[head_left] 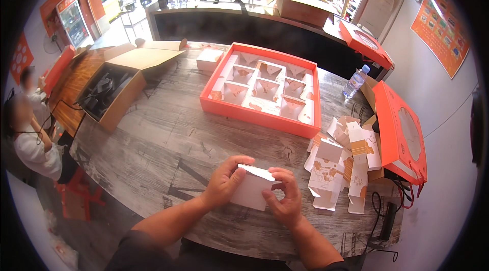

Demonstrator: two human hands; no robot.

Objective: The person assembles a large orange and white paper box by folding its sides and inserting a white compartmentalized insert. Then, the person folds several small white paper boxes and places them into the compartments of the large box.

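A small white paperboard box [248, 193] is held over the near middle of the table, its top flap tilted up. My left hand [225, 183] grips its left side, with the thumb at the upper edge. On the opposite side, the fingers and thumb of my right hand [286, 200] pinch the box near its upper right corner. Beyond my hands sits a large red box [260, 119] with printed white compartments inside. To the right of my right hand lies a pile of unfolded printed white cartons [328, 172].
Another small white box [209, 60] stands beside the red box. At the right are a water bottle [353, 84], a red windowed lid [400, 133] and a black power strip [389, 221] with cables. An open cardboard box [122, 100] holds dark items at left. Two people [36, 149] are farther left.
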